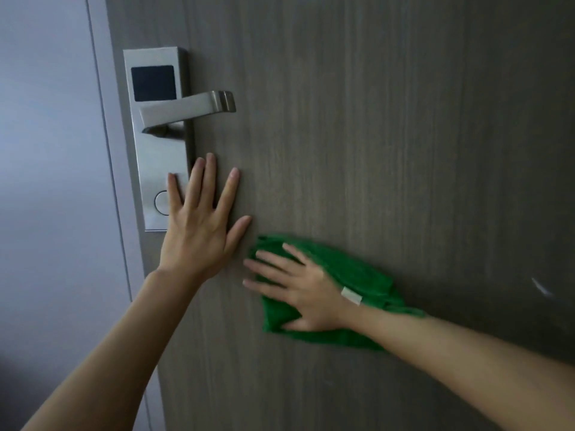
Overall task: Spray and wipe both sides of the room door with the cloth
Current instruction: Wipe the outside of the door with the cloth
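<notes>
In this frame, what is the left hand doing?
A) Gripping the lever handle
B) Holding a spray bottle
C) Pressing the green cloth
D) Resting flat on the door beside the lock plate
D: the left hand lies flat with straight fingers on the door, just below the lever handle; the right hand presses the green cloth.

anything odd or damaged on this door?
Mostly fine. One pale streak on the door, right of the cloth; scratch or spray residue, cannot tell. Lock plate and handle look intact.
</notes>
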A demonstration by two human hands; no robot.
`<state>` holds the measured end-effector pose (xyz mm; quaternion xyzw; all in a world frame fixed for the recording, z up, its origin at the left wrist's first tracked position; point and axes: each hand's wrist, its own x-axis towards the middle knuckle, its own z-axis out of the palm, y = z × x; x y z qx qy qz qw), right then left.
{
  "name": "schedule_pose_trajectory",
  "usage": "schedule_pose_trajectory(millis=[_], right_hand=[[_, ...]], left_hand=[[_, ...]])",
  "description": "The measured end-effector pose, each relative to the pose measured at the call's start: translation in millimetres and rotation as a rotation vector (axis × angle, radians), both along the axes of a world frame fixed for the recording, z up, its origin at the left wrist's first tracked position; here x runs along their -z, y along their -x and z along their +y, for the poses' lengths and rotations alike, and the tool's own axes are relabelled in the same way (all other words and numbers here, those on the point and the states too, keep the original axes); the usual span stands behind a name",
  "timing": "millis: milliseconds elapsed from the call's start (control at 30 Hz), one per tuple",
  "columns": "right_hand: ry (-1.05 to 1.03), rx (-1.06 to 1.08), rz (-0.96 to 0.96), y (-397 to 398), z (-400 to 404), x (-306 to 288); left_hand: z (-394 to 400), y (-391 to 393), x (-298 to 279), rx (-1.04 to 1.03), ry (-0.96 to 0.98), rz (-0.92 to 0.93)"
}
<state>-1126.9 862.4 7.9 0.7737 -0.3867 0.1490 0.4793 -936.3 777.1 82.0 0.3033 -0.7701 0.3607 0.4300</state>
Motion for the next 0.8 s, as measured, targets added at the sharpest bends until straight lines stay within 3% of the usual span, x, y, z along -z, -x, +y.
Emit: schedule_pose_trajectory(millis=[133,400,600,800], right_hand=[[0.266,0.215,-0.113,-3,7,-73],[0.405,0.28,-0.457,-36,-8,-38],[0.307,0.286,-0.416,-46,-11,14],[0.128,0.191,-0.144,-37,-15,69]], left_hand=[[-3,1,0,0.011,0.046,0.011],[-3,1,-1,0.011,0.057,0.023],[-3,1,0,0.028,0.059,0.024],[-3,0,-1,0.019,0.041,0.017]])
